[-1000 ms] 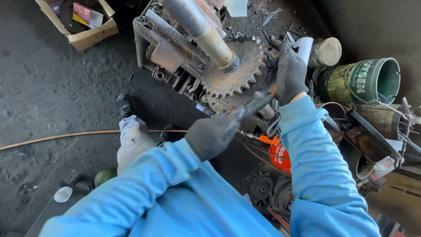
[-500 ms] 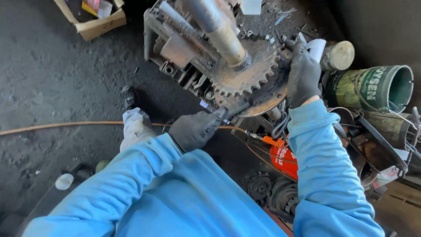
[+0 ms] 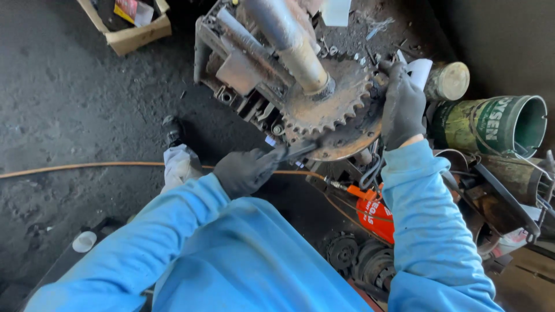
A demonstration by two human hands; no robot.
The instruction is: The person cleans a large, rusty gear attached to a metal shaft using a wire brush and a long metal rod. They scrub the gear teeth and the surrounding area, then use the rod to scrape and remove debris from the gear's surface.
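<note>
We saw the left hand point(image 3: 245, 171), gloved in dark grey, clenched around the handle of a dark tool point(image 3: 300, 150) whose tip met the lower edge of the rusty sprocket point(image 3: 330, 110), at about seven o'clock on its toothed rim. The right hand point(image 3: 402, 107), gloved the same, was curled over the sprocket's edge at three o'clock, fingers pressed against the metal, with the sprocket sitting on a grimy shaft point(image 3: 289, 40) of the machine housing point(image 3: 243, 69) on the dark floor point(image 3: 75, 110). A green tin point(image 3: 491, 124) lay on its side at three o'clock of the right hand, and a cardboard box point(image 3: 130, 26) sat well apart at ten o'clock.
</note>
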